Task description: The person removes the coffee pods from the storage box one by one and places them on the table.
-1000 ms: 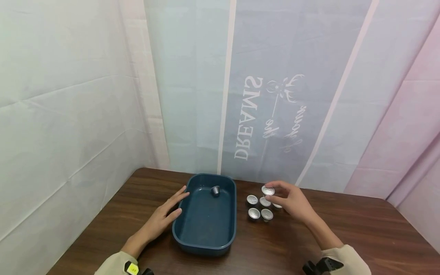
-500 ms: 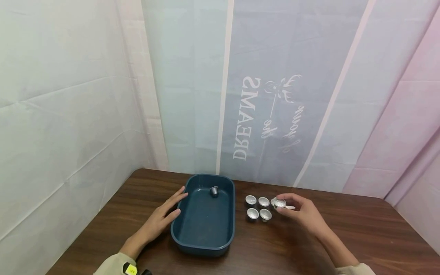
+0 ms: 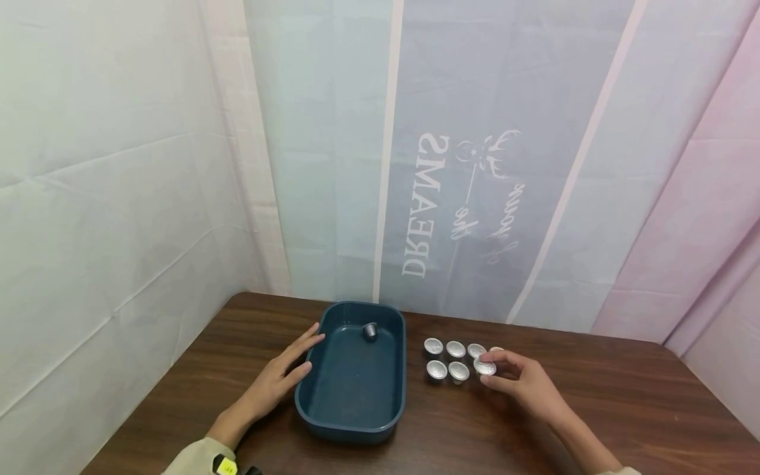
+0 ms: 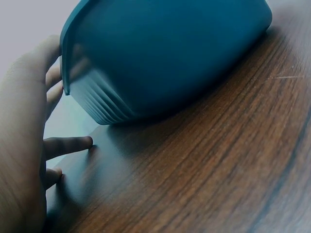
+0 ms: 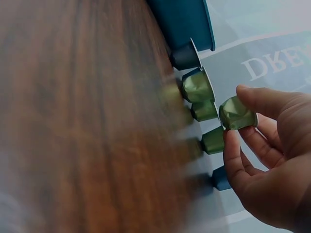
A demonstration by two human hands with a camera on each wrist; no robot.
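Note:
My right hand [image 3: 525, 386] pinches a green coffee capsule [image 5: 237, 113] between thumb and fingers, its silver foil lid facing up. In the head view it sits at the right end of the front row, beside another capsule [image 3: 458, 372]. Several more foil-topped capsules stand upright in two short rows, including one [image 3: 433, 346] at the back left; the fingers partly hide the rearmost right one. My left hand [image 3: 279, 376] lies along the left side of a blue plastic basin [image 3: 356, 425], fingers extended, some at its rim. Inside the basin, a dark capsule [image 3: 370, 331] lies tipped over near the far end.
The brown wooden table [image 3: 623, 389] extends to the right of the capsules and left of the basin. A printed curtain [image 3: 332, 198] hangs directly behind its far edge, and a pale sheet [image 3: 119, 231] closes off the left side.
My right hand has carried the held capsule from behind the back row to the right, then nearer, down to the front row's right end. The left hand stays at the basin.

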